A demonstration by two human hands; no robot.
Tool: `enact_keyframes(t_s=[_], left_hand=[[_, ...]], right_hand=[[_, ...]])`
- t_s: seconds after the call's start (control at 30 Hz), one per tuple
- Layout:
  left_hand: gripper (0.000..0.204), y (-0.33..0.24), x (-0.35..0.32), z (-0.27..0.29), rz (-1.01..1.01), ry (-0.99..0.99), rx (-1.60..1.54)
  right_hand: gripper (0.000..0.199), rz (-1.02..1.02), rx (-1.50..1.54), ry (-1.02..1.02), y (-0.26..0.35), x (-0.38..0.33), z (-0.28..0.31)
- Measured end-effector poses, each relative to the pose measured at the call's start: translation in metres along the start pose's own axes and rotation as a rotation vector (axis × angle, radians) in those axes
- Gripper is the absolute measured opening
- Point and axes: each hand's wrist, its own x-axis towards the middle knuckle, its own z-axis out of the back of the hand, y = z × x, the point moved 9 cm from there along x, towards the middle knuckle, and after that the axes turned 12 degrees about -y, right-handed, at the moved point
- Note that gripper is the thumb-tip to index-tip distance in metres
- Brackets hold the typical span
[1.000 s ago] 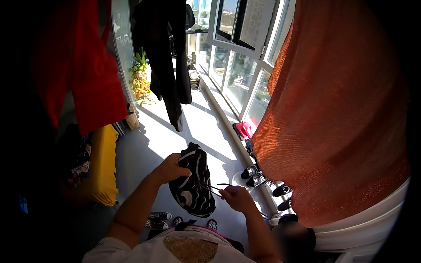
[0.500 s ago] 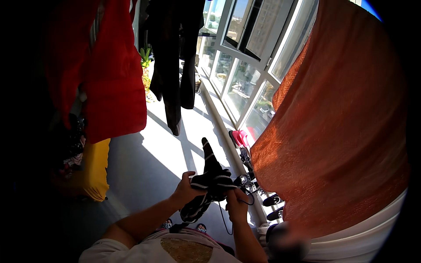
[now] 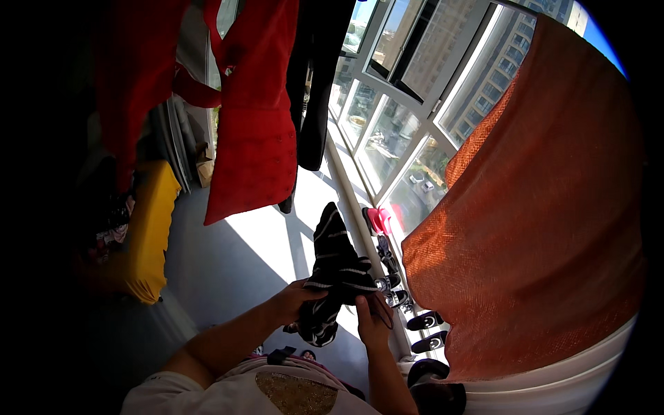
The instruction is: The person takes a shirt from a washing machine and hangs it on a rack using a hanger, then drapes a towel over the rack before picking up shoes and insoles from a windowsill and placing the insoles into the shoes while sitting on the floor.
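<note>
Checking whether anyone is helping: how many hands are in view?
2: the bare left hand, holding the black fabric with white stripes from its left, and the bare right hand at its right side. Others may be hidden in the picture's dark edges.

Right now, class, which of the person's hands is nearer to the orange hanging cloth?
Right. The right hand is to the left of the orange hanging cloth, apart from it; the left hand is farther left.

Red garment (image 3: 252, 149) hangs L — orange cloth (image 3: 539, 228) R, pink slippers (image 3: 380, 220) nr window (image 3: 394, 138).
</note>
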Motion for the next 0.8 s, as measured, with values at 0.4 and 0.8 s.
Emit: enact_keyframes(t_s=[0.4, 0.8], left_hand=[[0.049, -0.025, -0.01, -0.027, -0.331, 0.162, 0.398], [0.057, -0.031, -0.029, -0.026, -0.835, -0.03, 0.958]], right_hand=[[0.031, -0.062, 0.266, 0.03, -0.041, -0.009, -0.041], [0.062, -0.238, 0.686, -0.042, -0.026, 0.035, -0.017]])
